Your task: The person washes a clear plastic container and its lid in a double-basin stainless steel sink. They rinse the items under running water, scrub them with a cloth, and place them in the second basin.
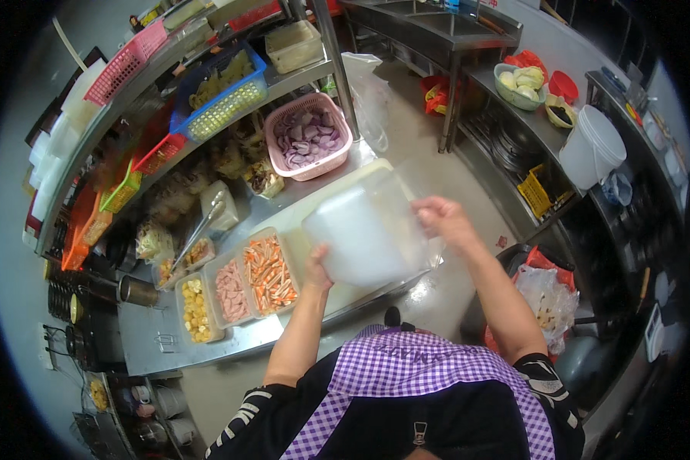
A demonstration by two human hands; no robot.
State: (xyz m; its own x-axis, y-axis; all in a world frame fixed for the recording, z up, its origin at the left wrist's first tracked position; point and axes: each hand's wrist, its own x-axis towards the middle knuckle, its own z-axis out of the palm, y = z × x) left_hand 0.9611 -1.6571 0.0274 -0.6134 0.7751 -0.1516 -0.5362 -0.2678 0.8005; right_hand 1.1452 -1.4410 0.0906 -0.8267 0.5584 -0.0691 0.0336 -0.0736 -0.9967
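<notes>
Between my hands, above a pale cutting board (287, 221) on the steel counter, is a translucent plastic container (359, 236), blurred, perhaps more than one nested. My left hand (319, 269) grips its near left side with the thumb on top. My right hand (444, 221) pinches the right side, where a clear edge shows. Left of the board stand plastic tubs of sliced crab sticks (270, 275), pink sliced meat (232, 290) and yellow balls (195, 311). Beyond the board, a pink basket (345, 150) holds sliced purple onion (307, 138).
Metal tongs (198, 230) lie across small tubs at the left. A shelf above the counter's far side bears a blue basket (224, 115) and colored baskets. At right, a steel shelf holds a bowl of cabbages (520, 86) and a white bucket (592, 146). A lined bin (546, 299) stands beside me.
</notes>
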